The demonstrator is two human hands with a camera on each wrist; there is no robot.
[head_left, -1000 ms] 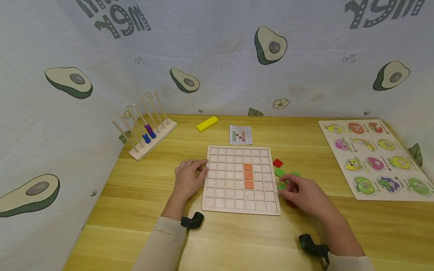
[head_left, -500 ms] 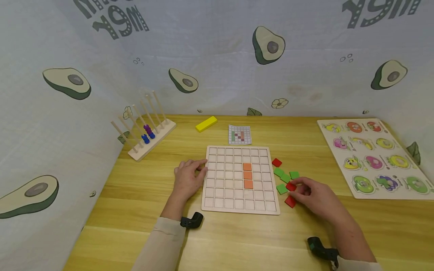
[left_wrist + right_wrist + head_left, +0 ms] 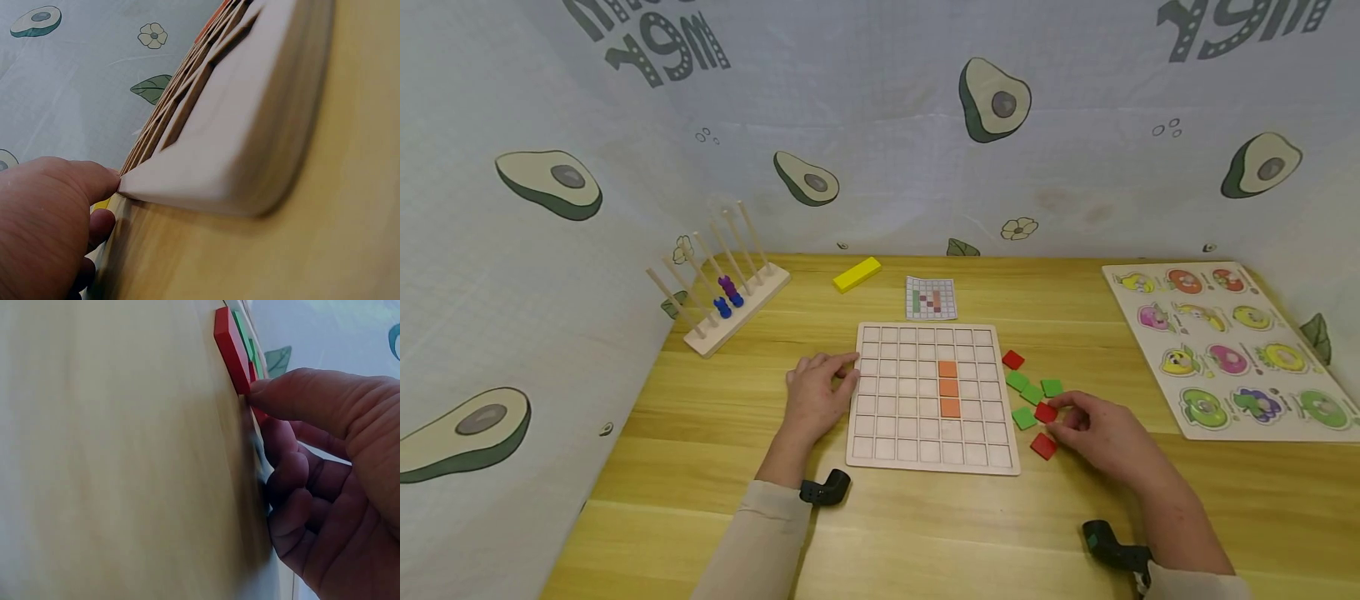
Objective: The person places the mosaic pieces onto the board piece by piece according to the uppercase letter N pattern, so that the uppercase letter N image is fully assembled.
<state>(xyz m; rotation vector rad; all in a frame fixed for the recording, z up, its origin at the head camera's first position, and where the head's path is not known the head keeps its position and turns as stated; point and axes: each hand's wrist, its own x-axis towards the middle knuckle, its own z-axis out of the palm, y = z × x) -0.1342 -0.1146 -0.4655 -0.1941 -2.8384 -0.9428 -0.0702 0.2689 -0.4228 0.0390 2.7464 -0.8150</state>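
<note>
The right hand [image 3: 1101, 437] appears to pinch a red tile [image 3: 1045, 412]; the left hand [image 3: 820, 396] touches the board [image 3: 908, 387], fingers relaxed.

On the tabletop [image 3: 910, 533], a grid board [image 3: 898, 408] lies between the hands — the left hand [image 3: 820, 392] at its left edge, the right hand [image 3: 1097, 433] well beyond its right edge, pinching one tile [image 3: 1046, 412] among the loose tiles [image 3: 1032, 395] just beside the board. Three inset tiles [image 3: 949, 388] sit in one column, right of middle. Behind the board lies a card [image 3: 931, 298]; left of that, a block [image 3: 857, 274]. A peg rack [image 3: 758, 297] stands far left, a puzzle board [image 3: 1152, 350] lies far right — behind all, a cloth [image 3: 887, 108].
</note>
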